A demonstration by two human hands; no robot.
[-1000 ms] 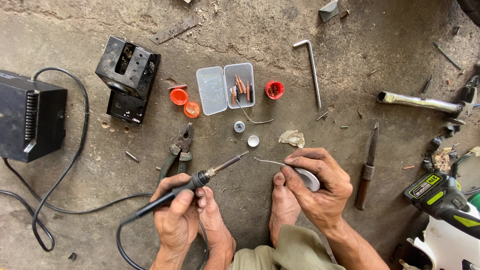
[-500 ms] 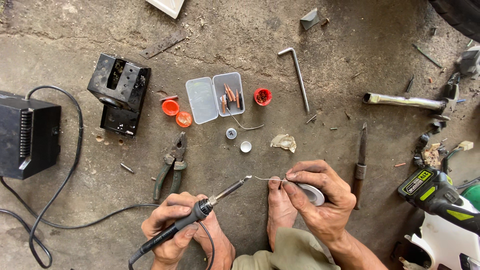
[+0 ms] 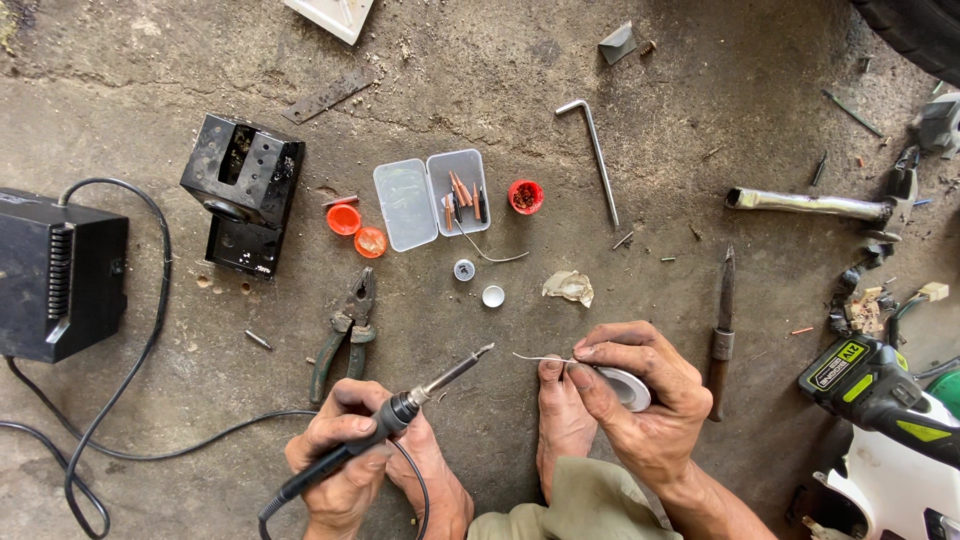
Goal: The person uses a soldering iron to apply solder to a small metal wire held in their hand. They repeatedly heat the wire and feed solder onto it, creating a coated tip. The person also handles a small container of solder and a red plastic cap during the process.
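Note:
My left hand (image 3: 340, 455) grips the black handle of a soldering iron (image 3: 420, 392). Its metal tip points up and right, toward the middle of the floor. My right hand (image 3: 640, 395) holds a small spool of solder (image 3: 628, 386). A thin solder wire (image 3: 540, 357) runs left from my fingers and ends a short gap from the iron's tip. Two bare feet lie below the hands, one (image 3: 560, 430) touching my right hand.
On the concrete floor lie pliers (image 3: 345, 330), an open clear case of copper tips (image 3: 432, 197), red and orange caps (image 3: 525, 196), a black power unit (image 3: 55, 275) with its cable, a black block (image 3: 240, 190), a hex key (image 3: 598, 150), a file (image 3: 722, 320) and a green cordless tool (image 3: 870, 385).
Both hands keep their grips. The iron's tip and the solder wire's end stay close together. The view has drifted slightly.

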